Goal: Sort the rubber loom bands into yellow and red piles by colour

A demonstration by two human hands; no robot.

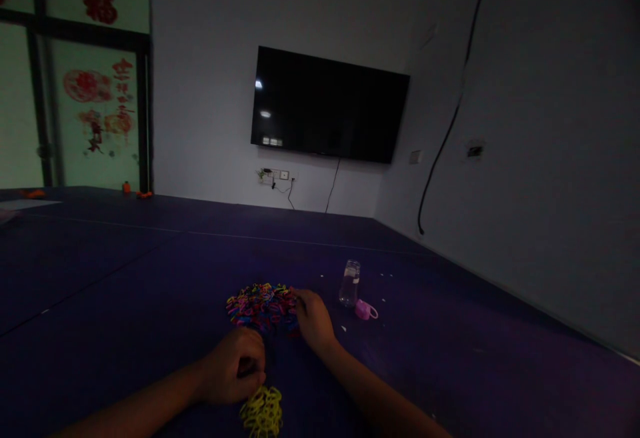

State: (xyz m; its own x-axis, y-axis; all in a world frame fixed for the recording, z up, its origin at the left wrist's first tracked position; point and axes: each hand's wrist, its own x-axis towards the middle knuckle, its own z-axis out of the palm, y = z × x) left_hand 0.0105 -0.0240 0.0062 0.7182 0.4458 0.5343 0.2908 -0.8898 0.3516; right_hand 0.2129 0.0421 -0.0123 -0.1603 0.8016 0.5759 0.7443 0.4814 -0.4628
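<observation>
A heap of small elastic bands (263, 305) in mixed colours lies on the dark blue-purple surface. At the right edge of this heap is my right hand (314, 319), its fingers bent down and close together among the bands. My left hand (235, 366) is curled just in front of the heap, thumb and fingers drawn together. Whether either hand has a band between its fingertips is too dark to make out. Directly below the left fingertips sits a smaller pile of yellow elastic bands (263, 413).
A clear bottle (350, 283) stands right of the heap, beside a pink lid with a loop (367, 310). Small white scraps (343, 329) are scattered nearby. Orange items (144, 195) lie at the far left edge. A wall-mounted television (330, 105) hangs behind.
</observation>
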